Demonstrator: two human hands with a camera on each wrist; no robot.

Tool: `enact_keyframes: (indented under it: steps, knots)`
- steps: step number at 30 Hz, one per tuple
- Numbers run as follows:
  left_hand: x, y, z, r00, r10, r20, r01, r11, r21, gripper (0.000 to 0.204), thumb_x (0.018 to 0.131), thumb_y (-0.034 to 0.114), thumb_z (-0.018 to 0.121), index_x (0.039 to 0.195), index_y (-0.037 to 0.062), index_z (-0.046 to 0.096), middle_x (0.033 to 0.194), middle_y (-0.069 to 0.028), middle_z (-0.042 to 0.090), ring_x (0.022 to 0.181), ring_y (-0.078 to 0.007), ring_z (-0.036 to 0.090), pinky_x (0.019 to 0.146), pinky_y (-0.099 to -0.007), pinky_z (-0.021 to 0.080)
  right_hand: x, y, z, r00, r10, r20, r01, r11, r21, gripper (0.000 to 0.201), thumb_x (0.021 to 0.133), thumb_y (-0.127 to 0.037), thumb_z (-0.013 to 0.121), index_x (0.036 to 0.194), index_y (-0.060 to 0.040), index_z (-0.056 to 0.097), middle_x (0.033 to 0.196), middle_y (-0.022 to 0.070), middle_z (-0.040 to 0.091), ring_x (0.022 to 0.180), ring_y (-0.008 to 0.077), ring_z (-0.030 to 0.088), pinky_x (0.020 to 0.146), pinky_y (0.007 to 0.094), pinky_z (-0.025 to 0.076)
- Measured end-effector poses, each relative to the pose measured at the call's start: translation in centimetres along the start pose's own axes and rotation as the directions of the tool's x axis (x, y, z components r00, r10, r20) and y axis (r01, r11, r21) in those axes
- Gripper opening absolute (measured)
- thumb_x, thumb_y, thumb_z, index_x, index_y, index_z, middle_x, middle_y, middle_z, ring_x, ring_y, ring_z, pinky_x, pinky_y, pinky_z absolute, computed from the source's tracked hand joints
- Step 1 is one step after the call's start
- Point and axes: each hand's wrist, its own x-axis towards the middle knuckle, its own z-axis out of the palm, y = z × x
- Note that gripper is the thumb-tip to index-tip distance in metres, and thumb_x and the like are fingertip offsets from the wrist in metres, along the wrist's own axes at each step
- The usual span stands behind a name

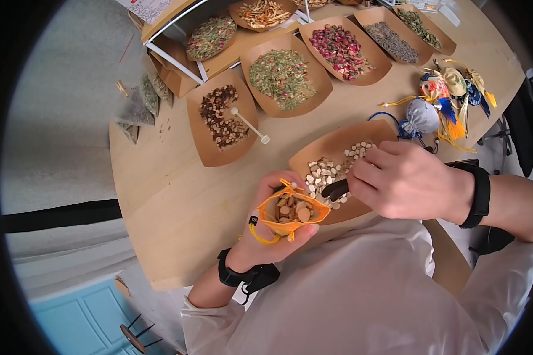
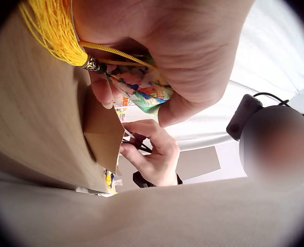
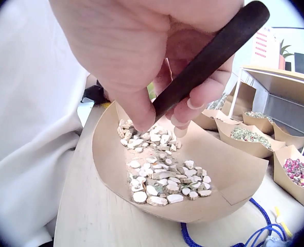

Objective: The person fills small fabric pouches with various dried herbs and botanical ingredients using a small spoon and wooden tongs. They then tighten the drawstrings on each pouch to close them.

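Holding pouch (image 1: 287, 227) near tray (image 1: 331, 139)

Left hand (image 1: 259, 244) curled round pouch, mouth open, brown slices (image 1: 301, 213) inside. Right hand (image 1: 411, 180) pinches dark stick-like tool (image 3: 211, 57) between thumb and fingers, above pale slices (image 3: 167, 180) in tray. Yellow tassel (image 2: 54, 33) on pouch.

Bench (image 1: 177, 207), pale wood, is bearing: five paper trays (image 1: 219, 157), in row, holding brown bits (image 1: 213, 112), green mix (image 1: 281, 77), rosebuds (image 1: 340, 50), greyish buds (image 1: 391, 41), green leaves (image 1: 418, 26); nearer sixth tray (image 1: 307, 148), holding pale slices (image 1: 323, 171); white-framed shelf (image 1: 177, 62), standing behind; filled sachets (image 1: 139, 109), lying at left end; blue-corded grey pouch (image 1: 421, 115), patterned pouches (image 1: 435, 86), lying toward right.
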Motion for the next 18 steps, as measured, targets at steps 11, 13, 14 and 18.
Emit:
enact_keyframes:
  steps: [11,13,14,18]
  knots:
    - [0.06,-0.08,0.0,1.0,0.024,0.0,-0.024,0.999,0.036,0.066,0.082,0.005,0.08,0.133,0.0062,0.038,0.128,-0.0106,0.047,0.116,-0.0163,0.052,0.098,-0.031,0.047,0.39,-0.54,0.51,0.999,-0.001,-0.051,0.002,1.0,0.023,0.012,0.069,-0.016,0.066,0.07,-0.0046,0.061,0.073,0.0034,0.059,0.071,0.0178,0.063,0.064,0.0288,0.052]
    - [0.04,0.04,0.04,1.0,0.017,-0.003,-0.017,0.999,0.031,0.065,0.083,0.005,0.079,0.133,0.0062,0.038,0.128,-0.0107,0.047,0.115,-0.0162,0.053,0.098,-0.0309,0.047,0.5,-0.53,0.56,0.999,-0.011,-0.04,0.011,1.0,0.009,0.012,0.069,-0.016,0.066,0.069,-0.0049,0.06,0.072,0.0031,0.059,0.071,0.0175,0.063,0.063,0.0285,0.051]
    - [0.01,0.07,0.07,1.0,0.01,-0.006,-0.01,1.0,0.025,0.065,0.083,0.005,0.079,0.133,0.0062,0.038,0.127,-0.0107,0.047,0.115,-0.0161,0.053,0.097,-0.0308,0.047,0.59,-0.54,0.57,0.999,-0.022,-0.027,0.022,1.0,-0.004,0.012,0.069,-0.016,0.066,0.069,-0.0051,0.06,0.071,0.0027,0.059,0.07,0.0173,0.063,0.062,0.0283,0.051]
    - [-0.03,-0.07,0.1,1.0,0.012,-0.002,-0.012,0.999,0.037,0.065,0.083,0.005,0.079,0.133,0.0062,0.037,0.128,-0.0109,0.047,0.115,-0.0159,0.053,0.097,-0.0309,0.047,0.78,-0.62,0.85,0.999,-0.024,-0.022,0.024,1.0,-0.004,0.012,0.069,-0.016,0.066,0.068,-0.0054,0.059,0.07,0.0025,0.058,0.069,0.0171,0.062,0.061,0.0282,0.05]
